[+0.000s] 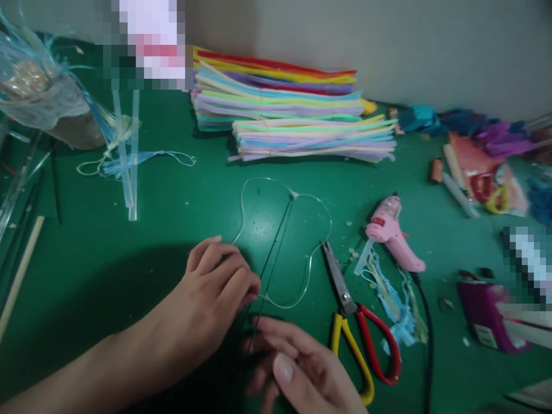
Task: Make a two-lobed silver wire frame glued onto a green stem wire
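A thin, clear-looking wire loop [294,195], bent into wavy lobes, lies over the green table. My left hand [222,282] is closed on its lower left side, fingertips pinching it. From a joint at the loop's top, a thin dark strand [276,237] runs down across the middle; a similar dark line beside it may be its shadow. My right hand [302,368] is below, palm turned up, fingers loosely bent and apart near the strand's lower end. Whether it touches the strand is unclear. Scissors [345,296] with one yellow and one red handle lie just right of the loop.
A pink glue gun [390,236] lies at right, its black cord running down past blue tassels [399,316]. Bundles of pastel pipe cleaners [310,138] lie at the back. Glue sticks [133,167] and a lace-trimmed pot [77,115] are at left, a purple box [480,316] far right.
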`<state>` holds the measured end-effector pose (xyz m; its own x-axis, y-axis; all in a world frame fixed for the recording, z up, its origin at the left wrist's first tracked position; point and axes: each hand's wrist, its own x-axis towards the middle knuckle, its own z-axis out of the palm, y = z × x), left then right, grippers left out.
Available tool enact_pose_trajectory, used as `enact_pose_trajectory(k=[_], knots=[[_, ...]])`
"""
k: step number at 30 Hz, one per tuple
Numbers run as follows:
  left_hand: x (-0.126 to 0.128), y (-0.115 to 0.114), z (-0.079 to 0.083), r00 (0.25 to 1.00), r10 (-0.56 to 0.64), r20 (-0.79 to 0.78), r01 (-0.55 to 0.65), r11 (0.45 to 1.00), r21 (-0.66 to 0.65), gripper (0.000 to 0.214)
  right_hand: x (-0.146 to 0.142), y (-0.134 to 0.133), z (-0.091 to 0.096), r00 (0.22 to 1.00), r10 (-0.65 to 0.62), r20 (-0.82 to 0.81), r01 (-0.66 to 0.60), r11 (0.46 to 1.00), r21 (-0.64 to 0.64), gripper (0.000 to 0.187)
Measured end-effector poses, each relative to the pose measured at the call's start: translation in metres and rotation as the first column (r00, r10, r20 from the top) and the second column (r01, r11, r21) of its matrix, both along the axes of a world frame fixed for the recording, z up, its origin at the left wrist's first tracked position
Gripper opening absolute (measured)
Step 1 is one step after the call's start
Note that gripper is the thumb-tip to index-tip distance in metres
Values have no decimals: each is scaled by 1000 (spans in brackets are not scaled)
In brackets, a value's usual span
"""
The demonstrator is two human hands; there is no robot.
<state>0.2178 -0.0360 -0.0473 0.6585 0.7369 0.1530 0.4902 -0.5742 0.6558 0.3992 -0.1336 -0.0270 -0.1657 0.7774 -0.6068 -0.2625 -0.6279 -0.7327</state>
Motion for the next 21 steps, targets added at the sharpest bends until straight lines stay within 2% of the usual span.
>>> enact_pose_trajectory(k=[1,3,5,7,12,17,21], knots=[[1,0,0,1000,-1,11,1,1000,5,13,-6,3,-2,990,-86,-114,72,990,-121,44],[2,0,1,1000,-9,30,8,1000,14,15,-15,12,-5,941,-264,-214,202,941,-273,44],[3,-1,3,999,-12,40,11,1000,19,14,-22,21,-6,892,-389,-231,305,894,-328,36],[4,-3,5,999,-17,37,16,1000,27,14,-26,26,-5,858,-463,-225,381,865,-328,30],[6,-7,9,1000,-25,19,24,998,62,13,-26,27,-5,832,-512,-214,447,847,-289,28],[7,-8,13,998,-35,46,32,997,66,14,-23,26,-6,851,-487,-198,434,863,-257,28],[6,-9,17,999,-51,16,50,997,52,13,-22,26,-6,862,-478,-166,449,874,-183,24]])
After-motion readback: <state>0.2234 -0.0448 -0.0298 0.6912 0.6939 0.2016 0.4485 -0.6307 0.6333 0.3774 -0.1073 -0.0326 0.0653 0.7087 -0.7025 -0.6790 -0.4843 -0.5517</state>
